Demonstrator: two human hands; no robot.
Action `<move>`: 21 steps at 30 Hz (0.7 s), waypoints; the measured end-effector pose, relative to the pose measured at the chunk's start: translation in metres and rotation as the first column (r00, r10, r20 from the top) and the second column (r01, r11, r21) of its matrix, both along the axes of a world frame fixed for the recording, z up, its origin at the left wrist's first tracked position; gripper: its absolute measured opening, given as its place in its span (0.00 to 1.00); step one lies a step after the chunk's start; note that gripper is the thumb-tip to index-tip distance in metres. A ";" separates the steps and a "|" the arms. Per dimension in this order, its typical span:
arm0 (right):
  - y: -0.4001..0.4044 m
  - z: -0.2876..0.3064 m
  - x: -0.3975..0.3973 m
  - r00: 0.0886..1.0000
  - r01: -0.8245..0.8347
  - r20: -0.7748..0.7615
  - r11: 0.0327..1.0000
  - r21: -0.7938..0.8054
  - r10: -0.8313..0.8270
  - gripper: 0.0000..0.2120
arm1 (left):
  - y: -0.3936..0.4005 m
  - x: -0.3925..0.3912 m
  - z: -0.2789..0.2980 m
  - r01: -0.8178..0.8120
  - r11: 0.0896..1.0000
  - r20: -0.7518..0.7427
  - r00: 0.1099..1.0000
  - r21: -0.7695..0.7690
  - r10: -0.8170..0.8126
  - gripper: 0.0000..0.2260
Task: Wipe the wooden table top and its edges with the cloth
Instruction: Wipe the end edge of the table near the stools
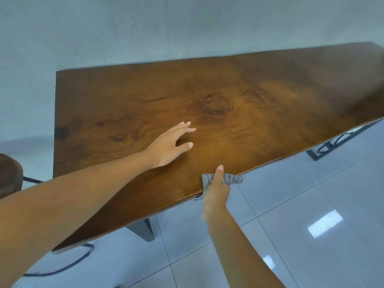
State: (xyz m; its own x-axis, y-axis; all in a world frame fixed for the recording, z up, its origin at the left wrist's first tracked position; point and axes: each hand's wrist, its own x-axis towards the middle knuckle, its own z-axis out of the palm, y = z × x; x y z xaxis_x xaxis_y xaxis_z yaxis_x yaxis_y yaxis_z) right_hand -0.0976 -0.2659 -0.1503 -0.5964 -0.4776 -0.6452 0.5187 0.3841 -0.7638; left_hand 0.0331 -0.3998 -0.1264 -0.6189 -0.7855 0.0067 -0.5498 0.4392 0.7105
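The wooden table top (228, 96) is dark brown with a bold grain and fills the middle of the head view. My right hand (215, 194) grips a grey striped cloth (232, 178) against the table's near edge, thumb resting on the top surface. The cloth wraps over the edge and a corner hangs below it. My left hand (168, 145) lies over the table top, fingers spread, holding nothing.
A grey wall runs behind the table. Glossy pale floor tiles (301, 215) spread below the near edge. A dark table leg (143, 229) shows under the top, a metal frame (324, 148) at right, and a brown stool (10, 175) at left.
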 end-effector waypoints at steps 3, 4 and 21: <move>-0.013 -0.004 -0.034 0.999 0.001 -0.054 0.999 0.039 0.001 0.35 | 0.009 0.026 0.015 -0.022 0.999 -0.029 0.999 -0.042 0.021 0.20; -0.014 -0.007 -0.040 0.998 -0.004 -0.061 0.999 0.032 0.005 0.36 | 0.012 0.038 0.020 -0.020 0.998 -0.015 1.000 -0.056 0.019 0.20; 0.061 -0.012 0.248 0.998 -0.060 0.037 0.997 0.057 0.058 0.30 | 0.009 0.234 -0.009 0.058 0.953 0.373 0.926 -0.296 0.060 0.31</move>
